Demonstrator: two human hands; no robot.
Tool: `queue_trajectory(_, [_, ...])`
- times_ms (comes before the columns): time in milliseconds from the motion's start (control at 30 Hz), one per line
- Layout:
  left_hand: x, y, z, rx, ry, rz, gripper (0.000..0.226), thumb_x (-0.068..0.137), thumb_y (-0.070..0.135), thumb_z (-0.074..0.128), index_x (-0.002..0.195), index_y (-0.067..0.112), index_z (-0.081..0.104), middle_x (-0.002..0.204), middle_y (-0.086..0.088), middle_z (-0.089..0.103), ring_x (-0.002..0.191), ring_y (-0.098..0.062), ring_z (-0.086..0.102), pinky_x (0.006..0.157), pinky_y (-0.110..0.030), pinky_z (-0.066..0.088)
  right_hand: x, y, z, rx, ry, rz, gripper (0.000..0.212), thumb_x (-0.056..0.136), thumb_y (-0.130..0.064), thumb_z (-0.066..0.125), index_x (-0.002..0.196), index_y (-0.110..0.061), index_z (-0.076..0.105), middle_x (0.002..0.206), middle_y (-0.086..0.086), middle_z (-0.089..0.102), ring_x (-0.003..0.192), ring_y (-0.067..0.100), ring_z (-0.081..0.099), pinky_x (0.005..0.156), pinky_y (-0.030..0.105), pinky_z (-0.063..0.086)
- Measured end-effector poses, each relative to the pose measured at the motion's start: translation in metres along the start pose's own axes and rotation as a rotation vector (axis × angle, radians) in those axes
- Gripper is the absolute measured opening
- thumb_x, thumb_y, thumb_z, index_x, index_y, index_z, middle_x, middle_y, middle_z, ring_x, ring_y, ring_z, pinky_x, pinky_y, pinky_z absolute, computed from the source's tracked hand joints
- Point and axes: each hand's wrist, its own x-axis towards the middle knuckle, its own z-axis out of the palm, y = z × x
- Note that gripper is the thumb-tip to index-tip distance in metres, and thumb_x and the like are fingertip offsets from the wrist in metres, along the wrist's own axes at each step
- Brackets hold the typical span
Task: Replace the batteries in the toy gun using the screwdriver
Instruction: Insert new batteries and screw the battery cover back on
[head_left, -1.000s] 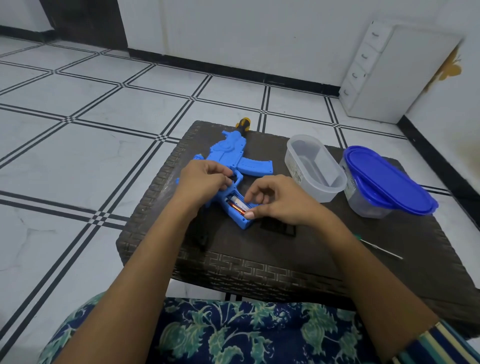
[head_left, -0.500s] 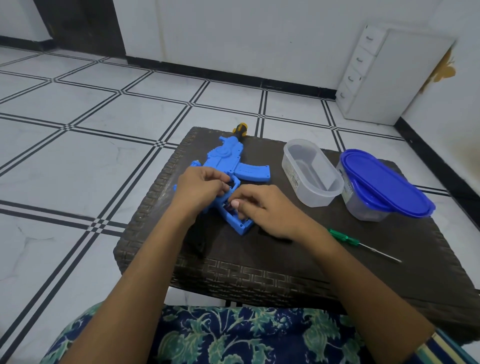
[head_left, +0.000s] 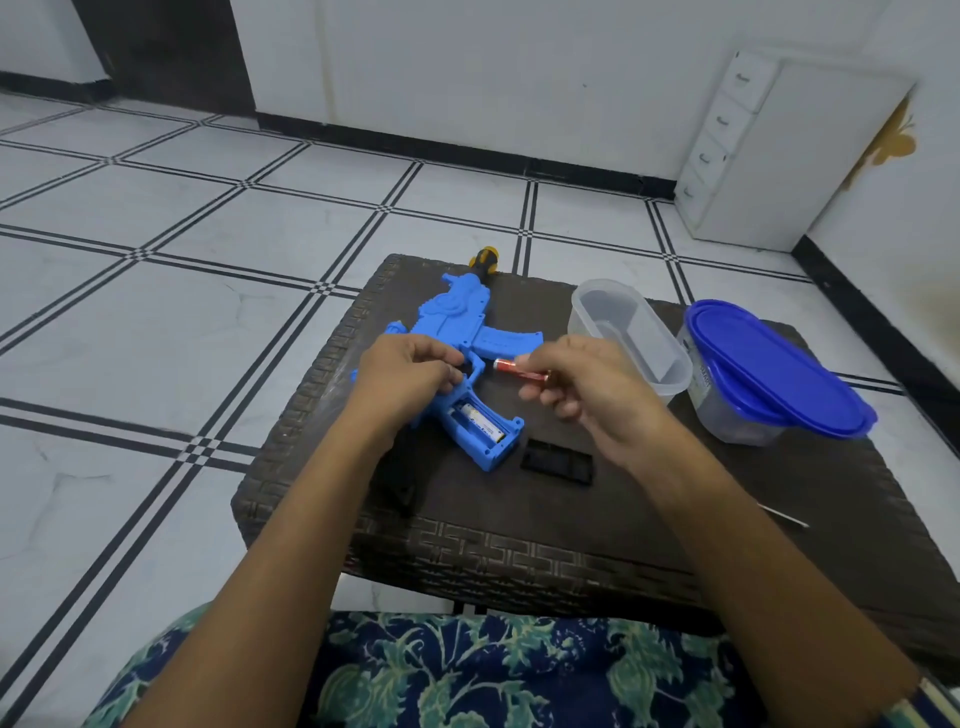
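Gripping the middle of the blue toy gun (head_left: 470, 327) near its trigger, the left hand (head_left: 408, 376) curls its fingers round the body and holds it flat on the dark woven table (head_left: 519, 551); the gun lies on its side on the table's left half, its yellow-and-black muzzle (head_left: 483, 258) pointing toward the far edge and its grip pointing back at the person; the battery compartment (head_left: 488, 431) in that grip stands open, and one white-and-silver battery (head_left: 480, 420) lies inside it; just right of the gun, lifted clear of the table, a red battery (head_left: 519, 370) is pinched between the thumb and fingertips of the right hand (head_left: 587, 395), its silver end aimed left at the gun, close to it but not touching; nearer the person than that hand, a flat black cover (head_left: 557, 461) rests on the table just beside the open grip; farther right an open clear plastic tub (head_left: 631, 343) sits just beside a second tub (head_left: 737, 415) closed by a blue lid (head_left: 779, 364); near the right edge, mostly hidden behind the right forearm, the thin metal shaft of the screwdriver (head_left: 784, 518) lies on the table, well apart from the gun; a white chest of drawers (head_left: 753, 156) stands on the tiled floor by the far right wall.
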Motion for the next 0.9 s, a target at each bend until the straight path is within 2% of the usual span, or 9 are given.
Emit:
queue_trajectory(67, [0.0, 0.0, 0.0, 0.005, 0.004, 0.0, 0.025, 0.077, -0.006, 0.059, 0.074, 0.016, 0.069, 0.079, -0.01, 0.072, 0.07, -0.016, 0.063, 0.076, -0.027, 0.052, 0.001, 0.001, -0.003, 0.191, -0.067, 0.096, 0.009, 0.084, -0.008, 0.065, 0.077, -0.01, 0.06, 0.064, 0.008, 0.063, 0.049, 0.006, 0.045, 0.044, 0.016, 0.028])
queue_trajectory(200, [0.0, 0.001, 0.001, 0.016, 0.011, -0.006, 0.024, 0.078, -0.005, 0.059, 0.074, 0.017, 0.069, 0.081, -0.01, 0.072, 0.073, -0.016, 0.064, 0.078, -0.03, 0.054, 0.0, 0.005, 0.0, 0.421, -0.224, 0.218, 0.018, 0.085, -0.008, 0.059, 0.069, -0.01, 0.066, 0.066, 0.005, 0.056, 0.052, 0.008, 0.044, 0.043, 0.015, 0.031])
queue_trajectory(267, [0.0, 0.001, 0.001, 0.014, 0.012, -0.006, 0.025, 0.079, -0.005, 0.059, 0.075, 0.017, 0.069, 0.08, -0.01, 0.072, 0.073, -0.017, 0.064, 0.078, -0.029, 0.054, 0.0, 0.006, 0.002, 0.439, -0.266, 0.198, 0.004, 0.083, -0.008, 0.06, 0.084, -0.01, 0.064, 0.069, 0.006, 0.057, 0.053, 0.009, 0.047, 0.044, 0.015, 0.034])
queue_trajectory(300, [-0.001, 0.001, 0.001, 0.015, 0.012, -0.004, 0.025, 0.079, -0.005, 0.058, 0.075, 0.016, 0.069, 0.08, -0.01, 0.072, 0.073, -0.017, 0.064, 0.077, -0.028, 0.054, 0.001, 0.007, 0.003, 0.42, -0.274, 0.17, 0.011, 0.085, -0.007, 0.06, 0.095, -0.01, 0.062, 0.07, 0.007, 0.059, 0.053, 0.009, 0.049, 0.045, 0.016, 0.036])
queue_trajectory(367, [-0.001, 0.001, 0.001, 0.016, 0.015, 0.002, 0.024, 0.079, -0.006, 0.058, 0.076, 0.015, 0.07, 0.081, -0.011, 0.072, 0.073, -0.017, 0.064, 0.077, -0.028, 0.054, 0.002, 0.009, 0.005, 0.334, -0.262, 0.095, 0.025, 0.091, -0.005, 0.057, 0.115, -0.013, 0.059, 0.075, 0.009, 0.064, 0.056, 0.011, 0.052, 0.049, 0.019, 0.037])
queue_trajectory(433, [-0.002, 0.001, 0.001, 0.016, 0.013, 0.005, 0.024, 0.079, -0.006, 0.059, 0.076, 0.015, 0.07, 0.082, -0.012, 0.072, 0.074, -0.018, 0.064, 0.079, -0.029, 0.055, 0.002, 0.012, 0.009, 0.227, -0.224, 0.002, 0.029, 0.094, -0.005, 0.057, 0.121, -0.014, 0.059, 0.084, 0.014, 0.066, 0.061, 0.014, 0.054, 0.054, 0.023, 0.038])
queue_trajectory(567, [-0.002, 0.001, 0.0, 0.025, 0.012, 0.009, 0.022, 0.078, -0.005, 0.06, 0.077, 0.015, 0.071, 0.082, -0.013, 0.072, 0.075, -0.019, 0.065, 0.08, -0.031, 0.055, 0.002, 0.023, 0.017, -0.192, -0.081, -0.276, 0.023, 0.088, -0.007, 0.07, 0.108, -0.013, 0.063, 0.079, 0.019, 0.071, 0.068, 0.023, 0.065, 0.066, 0.033, 0.055])
queue_trajectory(700, [-0.003, 0.002, 0.0, 0.03, 0.015, 0.016, 0.019, 0.078, -0.004, 0.061, 0.08, 0.013, 0.071, 0.081, -0.013, 0.072, 0.071, -0.017, 0.063, 0.077, -0.029, 0.054, 0.001, 0.03, 0.025, -0.408, -0.068, -0.488, 0.018, 0.081, -0.006, 0.077, 0.092, -0.016, 0.068, 0.082, 0.002, 0.072, 0.078, 0.015, 0.069, 0.073, 0.023, 0.056])
queue_trajectory(900, [-0.002, 0.0, 0.0, 0.045, 0.006, 0.025, 0.019, 0.079, -0.002, 0.06, 0.08, 0.014, 0.071, 0.081, -0.011, 0.073, 0.072, -0.018, 0.065, 0.079, -0.033, 0.056, 0.005, 0.034, 0.022, -0.575, -0.079, -0.546, 0.017, 0.082, -0.01, 0.077, 0.098, -0.012, 0.074, 0.08, 0.001, 0.072, 0.068, 0.009, 0.068, 0.07, 0.021, 0.057])
